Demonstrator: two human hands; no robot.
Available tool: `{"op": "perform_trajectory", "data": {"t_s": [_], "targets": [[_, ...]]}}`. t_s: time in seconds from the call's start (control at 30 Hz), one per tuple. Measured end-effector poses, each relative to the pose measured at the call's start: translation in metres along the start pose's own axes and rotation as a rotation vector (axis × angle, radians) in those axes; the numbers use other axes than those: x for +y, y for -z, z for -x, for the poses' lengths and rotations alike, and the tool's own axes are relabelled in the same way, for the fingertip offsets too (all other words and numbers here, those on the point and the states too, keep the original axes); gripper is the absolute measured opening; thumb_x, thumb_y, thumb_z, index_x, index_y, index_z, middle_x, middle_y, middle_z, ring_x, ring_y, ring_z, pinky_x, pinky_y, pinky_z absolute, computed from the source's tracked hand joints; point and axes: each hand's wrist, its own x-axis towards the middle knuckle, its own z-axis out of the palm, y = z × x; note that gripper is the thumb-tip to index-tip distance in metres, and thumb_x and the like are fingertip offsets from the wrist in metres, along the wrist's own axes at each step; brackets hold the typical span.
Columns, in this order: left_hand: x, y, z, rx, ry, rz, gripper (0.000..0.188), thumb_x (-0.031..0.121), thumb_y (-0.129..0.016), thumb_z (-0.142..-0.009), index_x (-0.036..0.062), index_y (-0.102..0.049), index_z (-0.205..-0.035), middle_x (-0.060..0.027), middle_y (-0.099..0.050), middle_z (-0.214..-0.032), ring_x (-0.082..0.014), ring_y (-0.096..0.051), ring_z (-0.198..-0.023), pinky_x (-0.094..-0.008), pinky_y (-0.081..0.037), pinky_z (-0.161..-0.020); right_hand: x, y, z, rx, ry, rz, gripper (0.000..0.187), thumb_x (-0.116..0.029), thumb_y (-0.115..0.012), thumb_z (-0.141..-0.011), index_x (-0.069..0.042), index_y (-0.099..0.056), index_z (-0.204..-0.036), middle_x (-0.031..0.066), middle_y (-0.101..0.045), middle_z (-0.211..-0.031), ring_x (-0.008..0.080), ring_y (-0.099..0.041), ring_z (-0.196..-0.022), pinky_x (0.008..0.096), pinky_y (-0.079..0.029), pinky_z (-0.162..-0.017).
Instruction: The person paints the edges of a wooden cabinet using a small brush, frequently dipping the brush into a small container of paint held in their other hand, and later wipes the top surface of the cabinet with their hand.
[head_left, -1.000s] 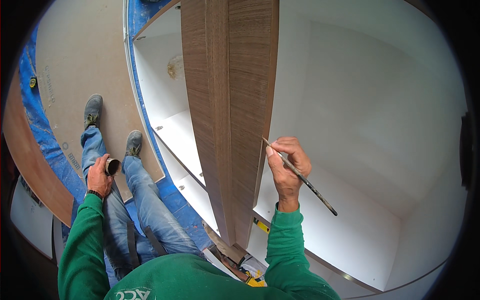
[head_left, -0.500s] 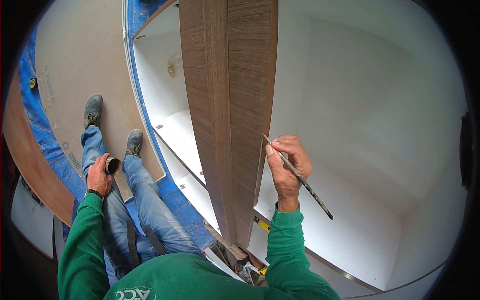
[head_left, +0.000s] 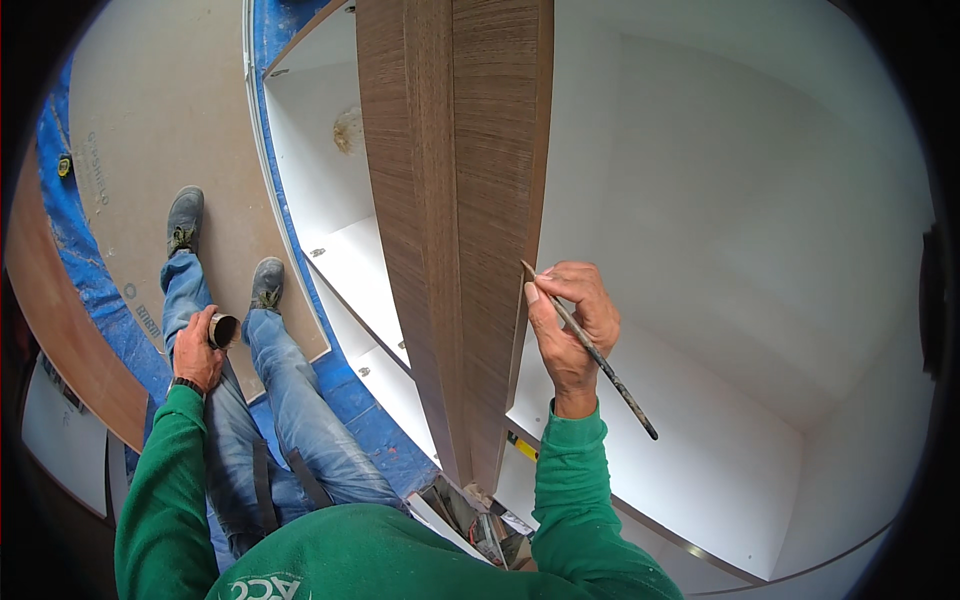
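Observation:
Pinched between the thumb and fingers of my right hand (head_left: 578, 318) is a thin paintbrush (head_left: 615, 384) with a dark, paint-marked handle. Its fine tip meets or nearly meets the brown wood-grain panel (head_left: 495, 150) close to that panel's right edge. My left hand (head_left: 199, 352), down at my left thigh, is wrapped round a small round can (head_left: 223, 330). The can's open mouth faces right and its inside looks dark; what it contains cannot be made out.
Right of the panel is a white cabinet interior (head_left: 690, 440); on the left is another white compartment (head_left: 310, 150) with hinges. A large tan board (head_left: 150, 120) lies over blue sheeting (head_left: 368, 425) under my shoes. Tools fill a box (head_left: 470, 520) below the panel. A yellow level (head_left: 523, 446) lies nearby.
My right hand and the paintbrush have shifted slightly left and up, bringing the tip further onto the panel's face. My left hand keeps its grip on the can.

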Motion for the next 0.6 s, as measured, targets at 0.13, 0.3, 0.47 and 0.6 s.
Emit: {"op": "perform_trajectory", "data": {"t_s": [0.13,0.3,0.47,0.6], "targets": [[-0.001,0.0,-0.001,0.012,-0.015,-0.007,0.073,-0.002,-0.072,-0.072,0.0166,-0.053,-0.14,-0.0136,-0.063,-0.127,-0.0414,-0.063,-0.11,-0.0485,-0.05,-0.094,0.003,0.002,0.002,-0.009,0.018,0.01,0.019,0.008,-0.078,-0.077,-0.003,-0.072,-0.091,0.0077,-0.072,-0.086,0.0248,-0.069,-0.084,0.0357,-0.056,-0.075],[-0.001,-0.001,-0.002,0.004,-0.006,-0.004,0.072,-0.001,-0.072,-0.073,0.0163,-0.054,-0.14,-0.0135,-0.063,-0.127,-0.0411,-0.063,-0.11,-0.0485,-0.049,-0.094,0.002,-0.001,-0.001,0.019,0.026,0.013,0.018,0.007,-0.078,-0.077,-0.003,-0.072,-0.091,0.0077,-0.072,-0.085,0.025,-0.069,-0.084,0.0358,-0.055,-0.074],[-0.004,-0.004,0.0,0.025,-0.028,-0.003,0.069,0.0,-0.072,-0.074,0.0156,-0.054,-0.139,-0.0138,-0.064,-0.127,-0.0414,-0.063,-0.109,-0.0491,-0.05,-0.093,0.003,0.001,0.009,-0.006,0.007,-0.008,0.018,0.008,-0.078,-0.078,-0.003,-0.072,-0.091,0.0076,-0.071,-0.084,0.0249,-0.069,-0.084,0.0357,-0.055,-0.074],[0.001,-0.001,-0.002,-0.02,0.022,0.009,0.072,-0.004,-0.07,-0.073,0.0152,-0.053,-0.14,-0.0148,-0.063,-0.129,-0.0433,-0.061,-0.116,-0.0507,-0.049,-0.097,0.001,-0.004,-0.002,0.034,0.038,-0.011,0.017,0.008,-0.078,-0.079,-0.003,-0.072,-0.092,0.0078,-0.071,-0.084,0.0244,-0.068,-0.083,0.0354,-0.055,-0.074]]}}
